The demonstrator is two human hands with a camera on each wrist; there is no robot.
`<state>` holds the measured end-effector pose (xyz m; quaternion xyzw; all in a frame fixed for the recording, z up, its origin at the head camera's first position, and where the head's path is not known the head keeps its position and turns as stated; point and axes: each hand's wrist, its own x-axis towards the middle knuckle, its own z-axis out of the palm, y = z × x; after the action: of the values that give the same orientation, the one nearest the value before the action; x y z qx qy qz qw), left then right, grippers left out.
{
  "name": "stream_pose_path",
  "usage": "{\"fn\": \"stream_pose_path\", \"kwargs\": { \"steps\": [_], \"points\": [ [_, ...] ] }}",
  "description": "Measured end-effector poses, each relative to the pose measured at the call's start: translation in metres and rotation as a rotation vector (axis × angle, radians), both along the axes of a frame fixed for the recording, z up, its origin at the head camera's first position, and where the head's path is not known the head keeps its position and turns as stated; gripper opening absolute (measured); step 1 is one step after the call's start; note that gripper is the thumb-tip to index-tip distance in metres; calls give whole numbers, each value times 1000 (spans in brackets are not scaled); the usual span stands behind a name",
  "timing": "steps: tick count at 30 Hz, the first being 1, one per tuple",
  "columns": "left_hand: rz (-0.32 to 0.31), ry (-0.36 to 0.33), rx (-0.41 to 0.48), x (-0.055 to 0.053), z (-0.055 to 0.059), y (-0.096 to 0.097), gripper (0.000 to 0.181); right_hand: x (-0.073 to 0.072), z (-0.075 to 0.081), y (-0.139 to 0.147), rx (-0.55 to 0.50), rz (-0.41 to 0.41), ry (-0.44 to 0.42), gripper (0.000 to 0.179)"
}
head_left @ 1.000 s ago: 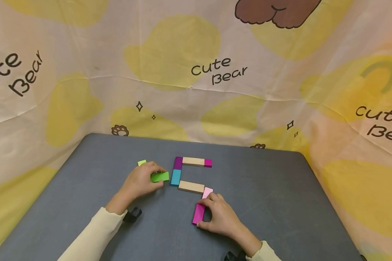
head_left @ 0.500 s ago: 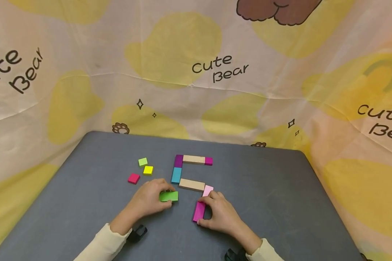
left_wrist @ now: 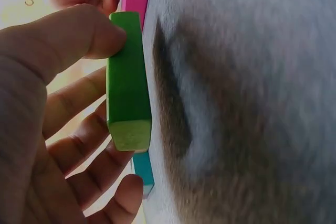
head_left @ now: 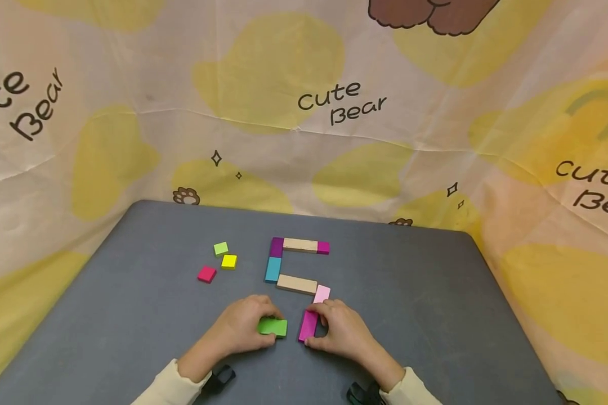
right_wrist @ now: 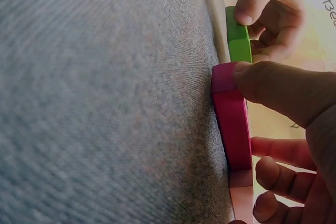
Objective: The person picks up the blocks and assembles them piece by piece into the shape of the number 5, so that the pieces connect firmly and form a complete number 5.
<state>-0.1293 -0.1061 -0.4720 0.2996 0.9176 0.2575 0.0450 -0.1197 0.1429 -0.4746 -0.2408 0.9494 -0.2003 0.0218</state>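
Note:
My left hand point(head_left: 245, 325) pinches a green block point(head_left: 273, 327) between thumb and fingers, just left of the magenta block. In the left wrist view the green block point(left_wrist: 128, 77) lies lengthwise under the thumb. My right hand point(head_left: 345, 332) holds the magenta block point(head_left: 308, 326) by its two ends on the table. The far end of that block meets a light pink block point(head_left: 321, 293). From there the line of blocks runs on through a wooden block point(head_left: 296, 284), a blue block point(head_left: 273, 270), a purple block point(head_left: 276, 247), another wooden block point(head_left: 300, 245) and a small magenta block point(head_left: 323, 248).
Left of the line lie three loose small blocks: a lime one point(head_left: 220, 248), a yellow one point(head_left: 229, 262) and a red one point(head_left: 207, 274). The grey table point(head_left: 410, 292) is backed by a printed cloth point(head_left: 263, 79).
My left hand has carried the green block toward me and to the right, from beside the blue block to near the magenta one. The loose blocks came into sight. My right hand stays in place.

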Motion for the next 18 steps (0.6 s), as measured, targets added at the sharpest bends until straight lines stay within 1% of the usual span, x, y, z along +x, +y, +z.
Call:
{"fn": "stream_pose_path", "kwargs": {
  "steps": [8,18],
  "points": [
    [-69,2,0,2,-1,13,26,0,3,0,-29,-2,-47,51],
    [-76,-54,-2,2,-2,19,26,0,1,0,-22,9,-31,51]
  ]
}}
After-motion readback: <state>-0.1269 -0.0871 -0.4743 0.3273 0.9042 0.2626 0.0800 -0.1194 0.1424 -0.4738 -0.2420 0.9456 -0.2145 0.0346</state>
